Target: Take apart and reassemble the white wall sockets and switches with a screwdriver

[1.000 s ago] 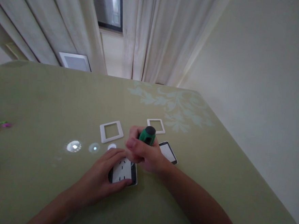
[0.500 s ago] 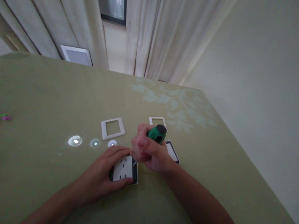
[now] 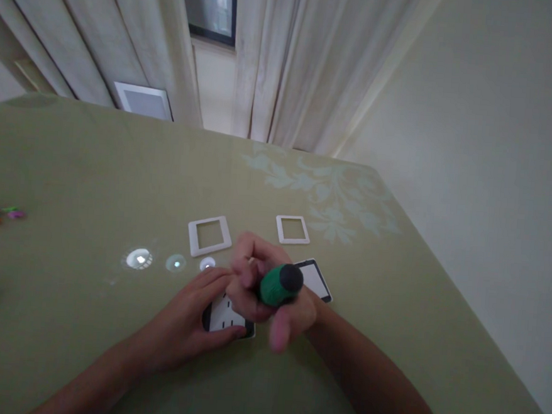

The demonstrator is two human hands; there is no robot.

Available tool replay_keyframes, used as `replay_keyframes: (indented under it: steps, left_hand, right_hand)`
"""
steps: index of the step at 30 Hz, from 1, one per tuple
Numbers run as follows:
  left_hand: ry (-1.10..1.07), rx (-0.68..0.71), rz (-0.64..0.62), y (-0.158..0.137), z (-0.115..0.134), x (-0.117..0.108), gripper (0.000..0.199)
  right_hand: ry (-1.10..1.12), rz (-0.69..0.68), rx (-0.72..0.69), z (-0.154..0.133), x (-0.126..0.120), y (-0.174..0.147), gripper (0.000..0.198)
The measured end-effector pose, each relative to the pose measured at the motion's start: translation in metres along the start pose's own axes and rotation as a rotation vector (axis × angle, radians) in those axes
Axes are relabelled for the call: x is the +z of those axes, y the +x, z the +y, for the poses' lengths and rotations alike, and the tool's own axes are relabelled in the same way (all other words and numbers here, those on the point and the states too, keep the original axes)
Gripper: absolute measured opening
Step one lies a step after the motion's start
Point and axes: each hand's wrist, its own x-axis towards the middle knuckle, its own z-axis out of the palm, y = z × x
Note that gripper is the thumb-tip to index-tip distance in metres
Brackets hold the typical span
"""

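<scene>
Apparently to steady it, the left hand clasps a socket; the right hand curls round a screwdriver, thumb free.

We are loosening our right hand on the green screwdriver: the thumb, earlier wrapped over the handle, is now sticking out toward us, and the fingers are spreading. The handle is pointing more toward us, the hand is hiding the shaft and more of the slotted plate, and the farther white frame is showing whole.
</scene>
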Motion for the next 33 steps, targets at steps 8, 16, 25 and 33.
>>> replay_keyframes:
  steps: [8, 16, 25, 33]
  left_hand:
    - [0.017, 0.015, -0.021, -0.001, -0.005, 0.002, 0.052]
    - [-0.001, 0.056, 0.005, -0.002, -0.010, 0.005, 0.064]
    - [-0.014, 0.023, -0.008, 0.000, -0.008, 0.004, 0.062]
    - [-0.023, -0.011, -0.017, -0.001, -0.009, 0.003, 0.063]
  right_hand:
    - [-0.505, 0.250, -0.257, -0.011, 0.010, 0.005, 0.037]
    - [-1.466, 0.245, -0.135, -0.072, 0.027, 0.003, 0.033]
    - [-1.836, 0.174, 0.227, -0.097, 0.065, -0.005, 0.037]
    - [-1.657, 0.030, 0.272, -0.104, 0.068, -0.005, 0.022]
